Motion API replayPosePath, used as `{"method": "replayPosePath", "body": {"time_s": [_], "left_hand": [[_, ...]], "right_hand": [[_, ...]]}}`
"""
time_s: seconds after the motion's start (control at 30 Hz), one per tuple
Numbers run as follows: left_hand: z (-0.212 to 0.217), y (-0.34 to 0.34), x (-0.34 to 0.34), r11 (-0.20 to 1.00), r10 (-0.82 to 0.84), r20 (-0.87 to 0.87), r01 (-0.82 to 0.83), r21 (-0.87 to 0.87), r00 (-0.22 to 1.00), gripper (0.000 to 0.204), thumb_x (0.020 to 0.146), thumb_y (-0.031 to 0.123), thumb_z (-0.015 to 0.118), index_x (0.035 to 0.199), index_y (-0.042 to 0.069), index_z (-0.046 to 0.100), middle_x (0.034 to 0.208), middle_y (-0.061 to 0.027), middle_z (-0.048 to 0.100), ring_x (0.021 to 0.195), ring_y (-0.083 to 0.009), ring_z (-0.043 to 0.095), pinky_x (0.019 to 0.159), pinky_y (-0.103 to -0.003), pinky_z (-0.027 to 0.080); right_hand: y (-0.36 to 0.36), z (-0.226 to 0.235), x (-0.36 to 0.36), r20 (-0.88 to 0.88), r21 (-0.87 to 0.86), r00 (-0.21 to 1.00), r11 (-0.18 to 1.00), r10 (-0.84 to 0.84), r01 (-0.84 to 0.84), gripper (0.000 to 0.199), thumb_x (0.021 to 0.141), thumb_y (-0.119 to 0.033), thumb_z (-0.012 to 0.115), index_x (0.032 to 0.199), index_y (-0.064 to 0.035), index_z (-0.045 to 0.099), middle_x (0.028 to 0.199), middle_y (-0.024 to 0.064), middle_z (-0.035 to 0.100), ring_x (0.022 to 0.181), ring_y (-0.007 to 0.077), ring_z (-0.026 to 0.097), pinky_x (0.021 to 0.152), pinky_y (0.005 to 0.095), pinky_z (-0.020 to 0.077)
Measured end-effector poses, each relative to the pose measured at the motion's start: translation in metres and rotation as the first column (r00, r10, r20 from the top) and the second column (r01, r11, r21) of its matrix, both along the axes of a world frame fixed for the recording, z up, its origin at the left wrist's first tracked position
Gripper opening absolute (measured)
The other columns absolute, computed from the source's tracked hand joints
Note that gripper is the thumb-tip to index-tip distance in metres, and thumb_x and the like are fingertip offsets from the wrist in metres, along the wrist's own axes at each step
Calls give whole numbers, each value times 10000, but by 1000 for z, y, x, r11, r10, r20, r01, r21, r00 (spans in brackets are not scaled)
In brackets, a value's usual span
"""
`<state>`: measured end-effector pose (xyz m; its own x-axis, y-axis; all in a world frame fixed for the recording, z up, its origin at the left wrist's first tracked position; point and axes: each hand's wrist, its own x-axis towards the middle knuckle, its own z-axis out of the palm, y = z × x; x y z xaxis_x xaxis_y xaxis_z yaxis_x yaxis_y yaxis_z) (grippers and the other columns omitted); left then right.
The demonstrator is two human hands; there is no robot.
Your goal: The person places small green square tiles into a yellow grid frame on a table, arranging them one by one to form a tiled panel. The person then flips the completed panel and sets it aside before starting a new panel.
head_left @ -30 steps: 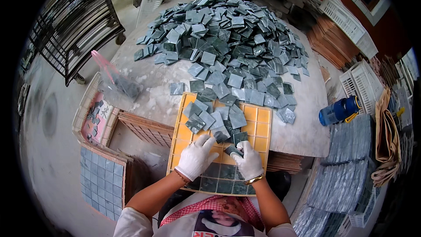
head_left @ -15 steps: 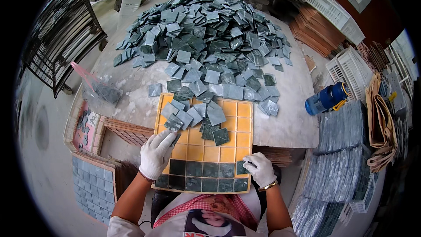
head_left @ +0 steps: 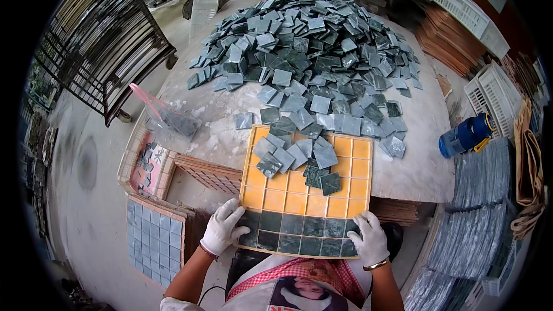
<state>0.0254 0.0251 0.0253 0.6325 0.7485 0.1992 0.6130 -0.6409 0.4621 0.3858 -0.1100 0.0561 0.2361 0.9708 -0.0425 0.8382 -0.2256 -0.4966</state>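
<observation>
A yellow gridded tray (head_left: 349,189) lies in front of me, its two nearest rows filled with dark green stone tiles (head_left: 291,226). My left hand (head_left: 222,228), in a white glove, rests at the tray's left edge, thumb and fingers apart, the thumb tip over an end tile. At the right edge my gloved right hand (head_left: 369,239) has its fingertips on the end tiles, thumb and forefinger spread. Neither hand shows a loose tile. Several loose grey-green tiles (head_left: 325,153) lie overlapped on the tray's far half.
A big heap of stone tiles (head_left: 299,46) covers the table's far part. A plastic bag (head_left: 175,122) stands left. At the right are a blue bottle (head_left: 465,135) and wrapped tile stacks (head_left: 469,219). A tiled panel (head_left: 154,236) stands lower left.
My left hand has moved nearer, from the loose tiles to the tray's near left edge. The dark tile at my right fingers now sits in the row. The view has shifted.
</observation>
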Motion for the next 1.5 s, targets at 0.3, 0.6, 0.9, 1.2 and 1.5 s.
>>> {"method": "replayPosePath", "body": {"time_s": [0.3, 0.6, 0.9, 1.2, 1.5], "left_hand": [[9, 5, 20, 999, 5, -79, -2, 33, 997, 407, 711, 232, 727, 1049, 45, 602, 1168, -139, 530, 925, -331, 562, 793, -415, 491], [37, 25, 112, 999, 46, 75, -45, -17, 996, 361, 726, 168, 699, 1061, 82, 592, 1044, -92, 586, 914, -306, 562, 780, -400, 480], [15, 72, 176, 970, -188, -101, 201, 134, 977, 667, 653, 206, 752, 1247, 76, 477, 1082, -104, 501, 953, -290, 559, 764, -385, 501], [40, 48, 89, 990, -111, 14, 112, -87, 994, 538, 671, 177, 755, 1131, 51, 507, 1089, -151, 492, 946, -345, 568, 779, -409, 499], [36, 56, 22, 984, -42, -44, 34, -174, 998, 569, 623, 114, 780, 1133, 32, 542, 1064, -149, 492, 879, -322, 570, 739, -375, 506]], "right_hand": [[44, 5, -1, 52, 187, 996, 979, 74, -83, 387, 765, -238, 703, 1093, -56, 608, 1169, 125, 559, 953, 304, 612, 792, 383, 514], [121, 6, -51, 125, -116, 978, 976, -169, 183, 661, 678, -384, 769, 1167, -23, 509, 1073, 176, 569, 885, 338, 624, 760, 412, 511], [77, 15, 15, 65, -51, 989, 991, 131, -127, 634, 648, -255, 788, 1201, -112, 511, 1109, 115, 531, 979, 320, 576, 832, 402, 497], [53, 16, 42, 83, -173, 966, 958, 245, -228, 581, 693, -262, 759, 1211, -126, 533, 1095, 92, 528, 978, 295, 576, 836, 397, 496], [51, 3, 41, 128, -63, 955, 963, 268, -262, 460, 711, -197, 735, 1149, -123, 613, 1035, 69, 523, 934, 251, 577, 824, 372, 492]]}}
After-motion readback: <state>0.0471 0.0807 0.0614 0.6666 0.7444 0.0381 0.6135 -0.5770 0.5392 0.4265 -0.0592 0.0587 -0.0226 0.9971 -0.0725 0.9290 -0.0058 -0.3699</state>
